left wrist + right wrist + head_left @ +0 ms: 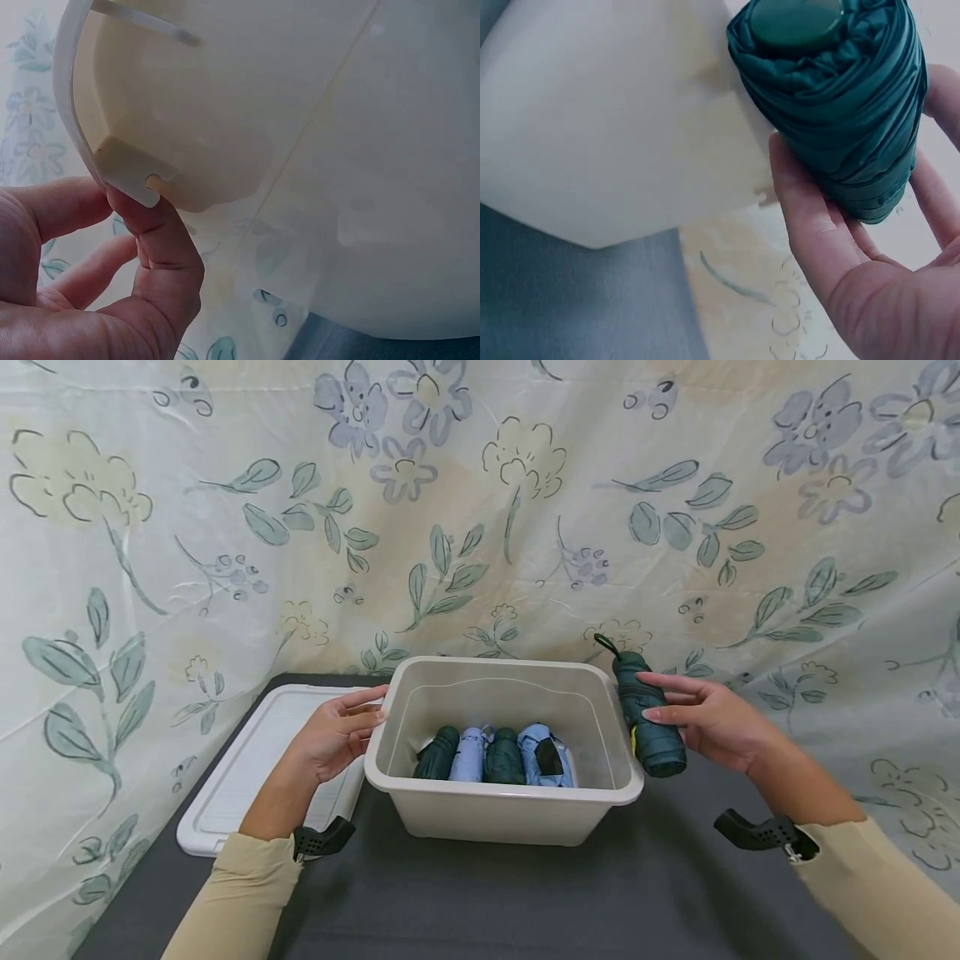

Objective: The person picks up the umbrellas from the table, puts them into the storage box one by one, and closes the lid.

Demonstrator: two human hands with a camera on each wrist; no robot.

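A cream plastic bin [495, 818] stands on the dark tabletop. At the left end of its rim, my left hand [330, 739] pinches the edge between thumb and fingers; the left wrist view shows that rim [64, 82] close up. My right hand [723, 722] grips a folded dark green umbrella [652, 739], wrapped tight, with a black wrist loop at its top end. This umbrella is tilted, just outside the bin's right rim. Inside the bin, side by side, lie a dark green umbrella [437, 756], a light blue one [468, 756], another dark green one [503, 758] and a blue one with a black patch [534, 745].
A white lid [255, 768] lies flat on the table left of the bin, partly behind my left forearm. Behind everything hangs a floral cloth [480, 527]. Dark cloth covers the table [510, 893] in front of the bin.
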